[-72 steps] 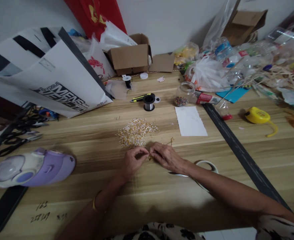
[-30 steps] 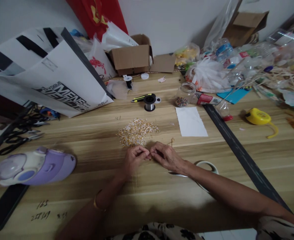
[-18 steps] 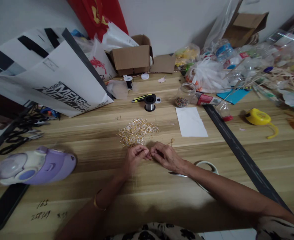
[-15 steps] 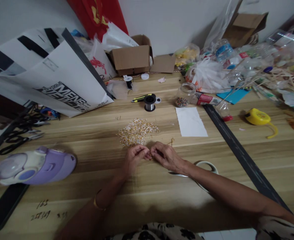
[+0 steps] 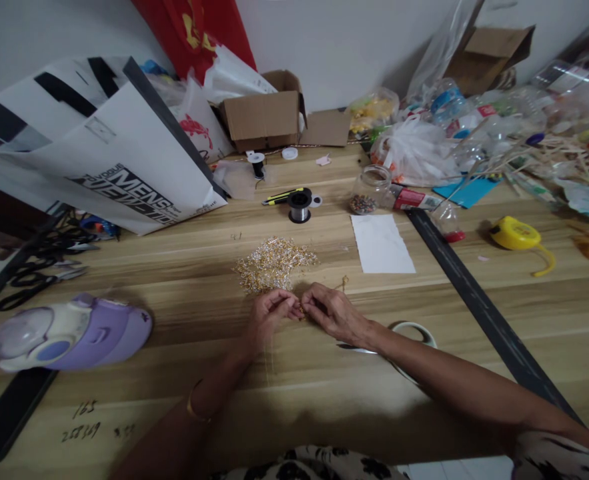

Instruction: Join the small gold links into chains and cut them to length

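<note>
My left hand [image 5: 273, 316] is closed in a pinch, with thin pale wire [image 5: 269, 357] hanging below it. Fingertip to fingertip with it, my right hand [image 5: 337, 313] pinches a small strand of gold beads [image 5: 301, 311]; the fingers hide most of it. Behind my right hand a thin gold end [image 5: 345, 283] sticks out onto the table. Just beyond both hands lies a loose pile of gold and clear beads [image 5: 274, 261]. Under my right forearm are scissors [image 5: 361, 349] and a pale roll of tape [image 5: 428, 333], both partly covered.
Farther back stand a spool of silvery wire [image 5: 299, 208], a yellow-black cutter knife [image 5: 279, 197] and a jar of beads [image 5: 369, 193]. White paper [image 5: 384, 245] and a yellow tape measure [image 5: 517, 233] lie right. A purple-white bottle [image 5: 99, 337] and several black-handled scissors [image 5: 37, 277] are left.
</note>
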`<control>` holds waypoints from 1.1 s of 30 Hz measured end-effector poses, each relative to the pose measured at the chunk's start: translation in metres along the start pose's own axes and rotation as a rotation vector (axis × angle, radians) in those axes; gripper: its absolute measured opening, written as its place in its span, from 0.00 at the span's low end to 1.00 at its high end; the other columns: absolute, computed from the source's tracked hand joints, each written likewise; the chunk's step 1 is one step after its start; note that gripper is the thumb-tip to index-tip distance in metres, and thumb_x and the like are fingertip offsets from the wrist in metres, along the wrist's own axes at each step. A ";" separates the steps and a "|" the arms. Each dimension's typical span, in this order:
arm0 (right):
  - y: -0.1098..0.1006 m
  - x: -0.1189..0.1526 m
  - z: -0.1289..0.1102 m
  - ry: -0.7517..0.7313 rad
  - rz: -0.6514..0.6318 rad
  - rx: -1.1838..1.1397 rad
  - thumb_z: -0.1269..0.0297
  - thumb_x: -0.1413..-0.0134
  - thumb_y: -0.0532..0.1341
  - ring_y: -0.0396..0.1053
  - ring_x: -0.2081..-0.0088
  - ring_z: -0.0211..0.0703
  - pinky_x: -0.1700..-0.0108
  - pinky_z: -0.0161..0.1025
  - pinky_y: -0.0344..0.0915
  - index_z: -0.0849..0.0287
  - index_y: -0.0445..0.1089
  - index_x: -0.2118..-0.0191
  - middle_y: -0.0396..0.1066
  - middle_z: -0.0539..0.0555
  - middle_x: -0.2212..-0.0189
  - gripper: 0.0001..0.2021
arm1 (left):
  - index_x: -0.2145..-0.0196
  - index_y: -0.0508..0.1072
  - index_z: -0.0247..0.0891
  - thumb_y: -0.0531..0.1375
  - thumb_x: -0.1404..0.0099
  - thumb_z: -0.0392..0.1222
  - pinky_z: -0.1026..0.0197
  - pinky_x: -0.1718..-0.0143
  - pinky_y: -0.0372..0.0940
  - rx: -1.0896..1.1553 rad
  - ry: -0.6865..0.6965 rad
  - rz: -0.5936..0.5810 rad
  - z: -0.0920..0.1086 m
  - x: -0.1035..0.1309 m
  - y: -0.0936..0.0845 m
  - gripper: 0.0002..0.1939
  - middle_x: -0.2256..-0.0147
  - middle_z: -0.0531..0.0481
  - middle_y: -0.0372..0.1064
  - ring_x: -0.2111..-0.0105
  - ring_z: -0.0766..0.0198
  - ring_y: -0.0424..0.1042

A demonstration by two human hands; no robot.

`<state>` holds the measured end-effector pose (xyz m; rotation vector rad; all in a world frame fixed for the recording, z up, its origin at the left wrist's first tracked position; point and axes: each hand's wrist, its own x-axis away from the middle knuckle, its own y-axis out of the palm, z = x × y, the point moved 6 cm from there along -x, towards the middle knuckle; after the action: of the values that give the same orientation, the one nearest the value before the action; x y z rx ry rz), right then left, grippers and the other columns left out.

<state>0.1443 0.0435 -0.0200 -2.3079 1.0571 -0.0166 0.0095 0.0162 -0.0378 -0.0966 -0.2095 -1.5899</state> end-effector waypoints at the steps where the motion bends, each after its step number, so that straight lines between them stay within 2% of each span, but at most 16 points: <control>1: 0.000 0.000 0.000 0.002 -0.001 0.002 0.69 0.40 0.53 0.61 0.72 0.35 0.70 0.32 0.56 0.60 0.64 0.66 0.65 0.51 0.71 0.05 | 0.71 0.73 0.32 0.64 0.45 0.46 0.63 0.70 0.69 0.007 -0.002 -0.002 0.000 0.000 0.000 0.12 0.75 0.49 0.74 0.74 0.64 0.74; 9: -0.001 -0.001 0.000 0.004 -0.001 -0.003 0.69 0.40 0.54 0.62 0.72 0.35 0.69 0.32 0.56 0.60 0.64 0.66 0.66 0.50 0.71 0.04 | 0.72 0.72 0.33 0.66 0.49 0.44 0.63 0.70 0.69 0.032 -0.017 -0.002 -0.003 -0.001 0.001 0.12 0.77 0.50 0.73 0.75 0.65 0.73; 25: -0.001 0.000 -0.004 0.012 -0.017 -0.006 0.71 0.42 0.54 0.59 0.74 0.35 0.72 0.31 0.54 0.60 0.64 0.66 0.64 0.49 0.74 0.03 | 0.73 0.71 0.33 0.67 0.50 0.46 0.64 0.73 0.68 -0.039 0.004 0.022 -0.006 0.000 0.001 0.13 0.78 0.50 0.72 0.77 0.65 0.73; 33: -0.001 -0.001 -0.004 0.003 -0.006 0.001 0.70 0.42 0.54 0.59 0.74 0.34 0.72 0.31 0.54 0.60 0.64 0.67 0.64 0.49 0.74 0.03 | 0.73 0.72 0.35 0.64 0.47 0.41 0.65 0.71 0.67 -0.124 0.076 0.047 -0.006 0.002 0.001 0.07 0.77 0.51 0.73 0.75 0.65 0.73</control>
<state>0.1434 0.0424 -0.0166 -2.3104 1.0518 -0.0222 0.0105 0.0134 -0.0430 -0.1360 -0.0492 -1.5563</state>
